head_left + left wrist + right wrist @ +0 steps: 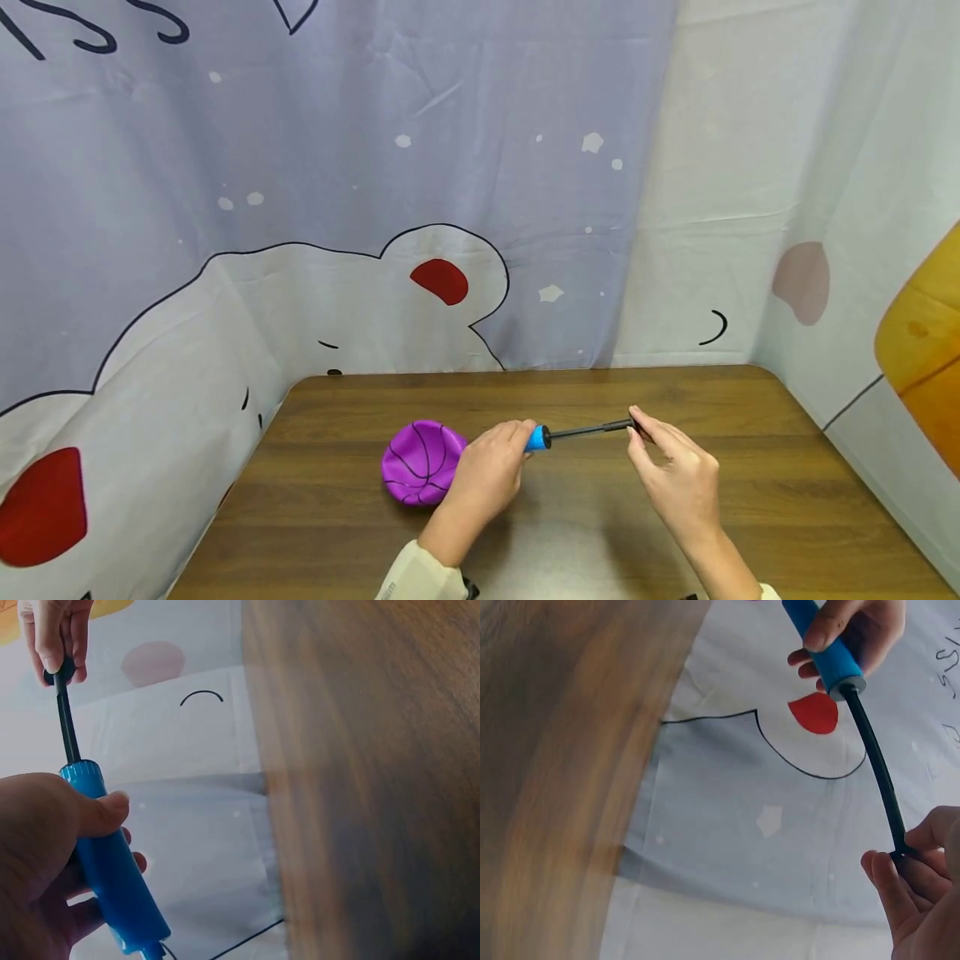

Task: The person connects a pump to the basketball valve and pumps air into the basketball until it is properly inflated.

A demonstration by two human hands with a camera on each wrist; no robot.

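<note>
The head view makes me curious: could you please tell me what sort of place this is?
Probably a makeshift indoor booth: cartoon-printed fabric hangs behind and along both sides of a wooden table. The purple ball and blue pump don't settle its purpose.

The left grip (45, 836) curls around a blue pump (120, 881), its thumb (105, 814) laid across it. From the far end a dark rod (68, 727) runs to the right grip (56, 634), which pinches its handle (60, 673). Pale cloth (202, 840) and wooden counter (360, 787) lie beyond; beside the pump's near tip (152, 951), a dark line (170, 951) may be tubing or print, too dim to tell.
</note>
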